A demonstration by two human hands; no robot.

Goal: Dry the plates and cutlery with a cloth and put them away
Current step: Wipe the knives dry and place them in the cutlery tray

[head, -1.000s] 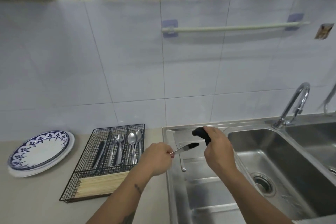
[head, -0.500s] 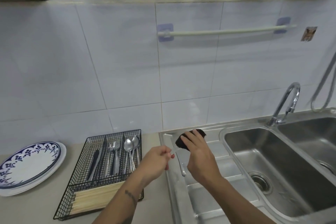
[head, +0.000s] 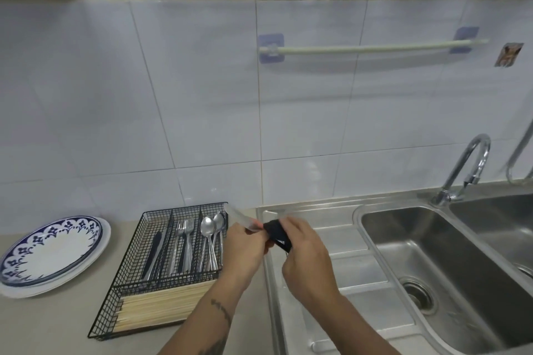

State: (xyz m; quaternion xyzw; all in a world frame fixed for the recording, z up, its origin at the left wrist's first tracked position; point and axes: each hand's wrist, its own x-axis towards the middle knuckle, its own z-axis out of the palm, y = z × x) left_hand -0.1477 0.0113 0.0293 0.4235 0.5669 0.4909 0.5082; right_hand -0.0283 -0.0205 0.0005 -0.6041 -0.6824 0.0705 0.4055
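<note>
Left hand [head: 245,248] holds a blurred knife [head: 240,217] while right hand [head: 302,262] grips a dark cloth [head: 277,233] round it

Single view, head-worn wide-angle camera, looking forward and slightly down at a kitchen counter from standing height. Faces the tiled wall [head: 202,95] square-on; the wall fills the upper two thirds (straight lines bow near the edges, typical wide-angle warp). Counter [head: 43,326] lower left, steel sink [head: 432,253] lower right, both close below the lens. Both forearms enter from the bottom edge, left hand [head: 245,248] and right hand [head: 305,256] near frame centre-bottom, close to the camera. No second view to overlap with.
</note>
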